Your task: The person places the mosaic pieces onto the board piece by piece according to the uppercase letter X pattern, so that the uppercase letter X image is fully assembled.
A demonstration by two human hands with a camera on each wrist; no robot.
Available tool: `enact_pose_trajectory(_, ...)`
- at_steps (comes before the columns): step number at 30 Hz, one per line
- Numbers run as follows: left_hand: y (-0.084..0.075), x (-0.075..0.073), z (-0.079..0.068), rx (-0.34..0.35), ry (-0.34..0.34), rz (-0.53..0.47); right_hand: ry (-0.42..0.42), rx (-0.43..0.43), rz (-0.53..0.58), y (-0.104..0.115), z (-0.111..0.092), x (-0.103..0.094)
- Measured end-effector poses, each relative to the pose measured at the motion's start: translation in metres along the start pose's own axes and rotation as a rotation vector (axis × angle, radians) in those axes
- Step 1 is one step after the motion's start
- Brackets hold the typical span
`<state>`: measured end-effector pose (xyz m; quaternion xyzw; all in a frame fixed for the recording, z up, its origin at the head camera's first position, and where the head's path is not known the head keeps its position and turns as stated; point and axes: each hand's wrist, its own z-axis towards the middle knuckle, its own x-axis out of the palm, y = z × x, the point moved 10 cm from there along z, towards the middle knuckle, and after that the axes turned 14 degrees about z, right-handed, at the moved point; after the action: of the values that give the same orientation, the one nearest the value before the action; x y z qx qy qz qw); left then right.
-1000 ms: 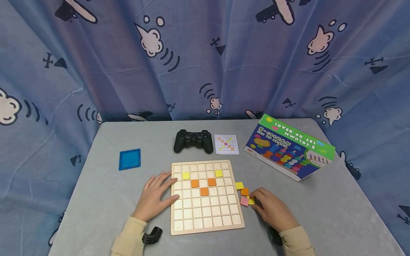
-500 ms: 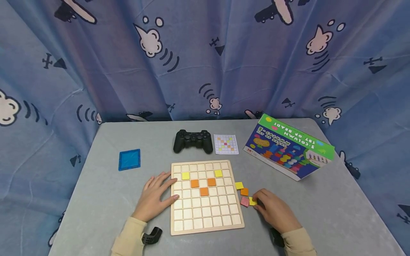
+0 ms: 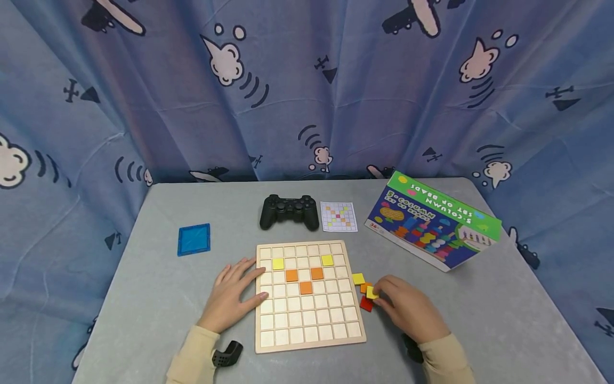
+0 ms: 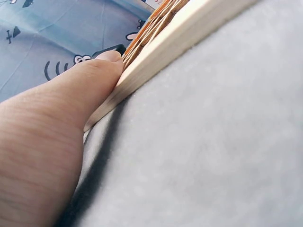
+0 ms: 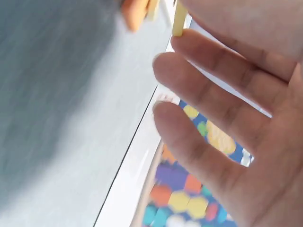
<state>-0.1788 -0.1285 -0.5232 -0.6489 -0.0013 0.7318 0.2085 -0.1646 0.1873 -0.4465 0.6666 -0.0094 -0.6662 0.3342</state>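
A square wooden grid board (image 3: 310,334) lies on the table, with several yellow and orange tiles (image 3: 306,287) set in its upper cells. My left hand (image 3: 232,298) rests at the board's left edge, fingers extended and thumb on the rim; in the left wrist view the thumb (image 4: 102,71) lies along that wooden edge. Right of the board, my right hand (image 3: 412,309) pinches a yellow tile (image 3: 371,293) between thumb and index finger. The same tile (image 5: 179,20) shows edge-on in the right wrist view. Near it lie a red tile (image 3: 366,304), a partly hidden orange tile (image 3: 363,287) and another yellow tile (image 3: 358,279).
Behind the board are a black game controller (image 3: 289,212) and a printed pattern card (image 3: 338,216). A colourful box (image 3: 431,221) stands at the back right, and a blue square tray (image 3: 194,239) lies at the left. A patterned curtain (image 3: 307,106) hangs behind the table.
My right hand first drew the yellow tile rightward from beside the red one, then brought it up and left, partly over the orange tile. The left hand has stayed in place.
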Motion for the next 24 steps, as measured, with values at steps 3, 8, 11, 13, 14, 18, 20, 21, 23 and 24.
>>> enact_pose_trajectory(3,0.0,0.0,0.0,-0.003,0.003,0.002,0.0,-0.07,-0.01,0.013,0.009,0.002)
enact_pose_trajectory(8,0.001,0.001,0.0,-0.004,0.007,0.002,0.015,-0.179,0.003,0.036,0.024,0.007)
enact_pose_trajectory(11,0.001,0.0,0.0,-0.003,0.008,-0.003,0.04,-0.234,0.048,0.051,0.032,0.013)
enact_pose_trajectory(13,0.0,0.0,0.0,-0.002,0.006,-0.007,0.059,-0.257,0.082,0.059,0.037,0.018)
enact_pose_trajectory(14,0.0,0.0,0.0,-0.001,0.005,-0.007,0.068,-0.262,0.096,0.062,0.039,0.021)
enact_pose_trajectory(18,0.0,0.0,0.0,0.002,0.006,-0.008,0.1,-0.276,0.133,0.071,0.045,0.035)
enact_pose_trajectory(20,0.0,0.001,0.0,0.002,0.009,-0.009,0.11,-0.292,0.143,0.076,0.046,0.041)
enact_pose_trajectory(21,0.0,0.001,0.0,0.002,0.01,-0.009,0.114,-0.305,0.15,0.079,0.047,0.044)
enact_pose_trajectory(23,0.001,0.001,0.0,0.002,0.011,-0.01,0.122,-0.33,0.17,0.084,0.049,0.049)
enact_pose_trajectory(24,0.001,0.001,0.0,0.002,0.012,-0.01,0.125,-0.343,0.175,0.087,0.05,0.051)
